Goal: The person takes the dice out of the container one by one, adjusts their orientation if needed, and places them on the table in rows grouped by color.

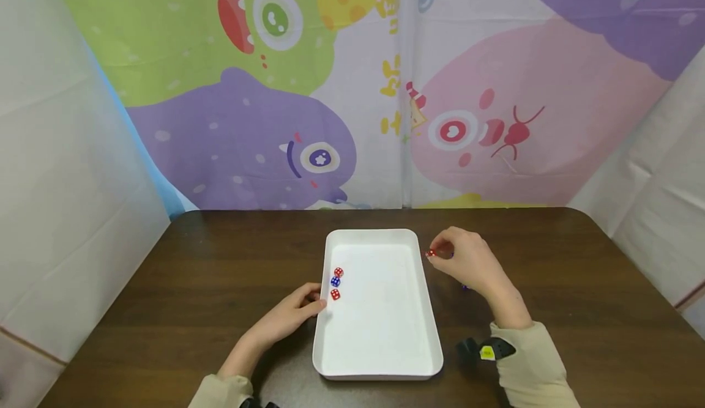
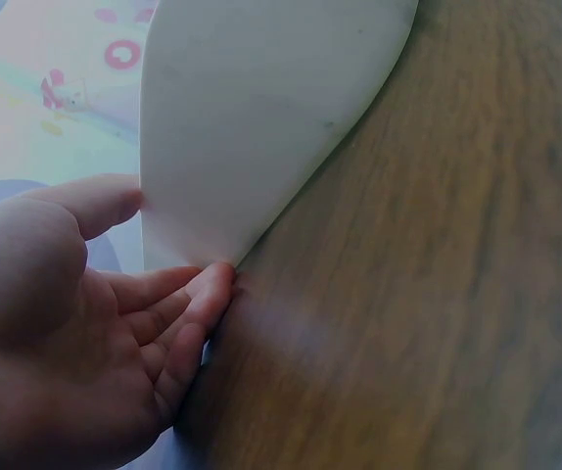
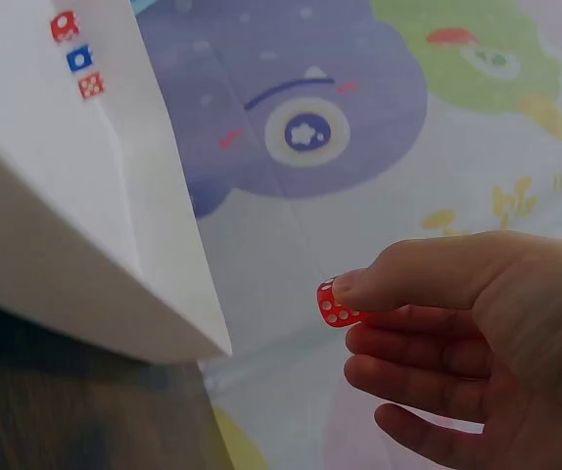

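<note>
Pinching a red die between thumb and forefinger, the right hand is just outside the tray, near its far right rim; the other fingers are bent. The left hand holds the tray's left wall, thumb on the rim and fingers spread down to the base edge. Inside, beside that wall, three dice sit in a row: a red one farthest, a blue one, then a nearer red one. The tray's right wall stands between them and the pinched die. Two blue bits show past the right hand, which hides too much to tell what they are. Brown surface lies all around, with a cartoon curtain behind.
</note>
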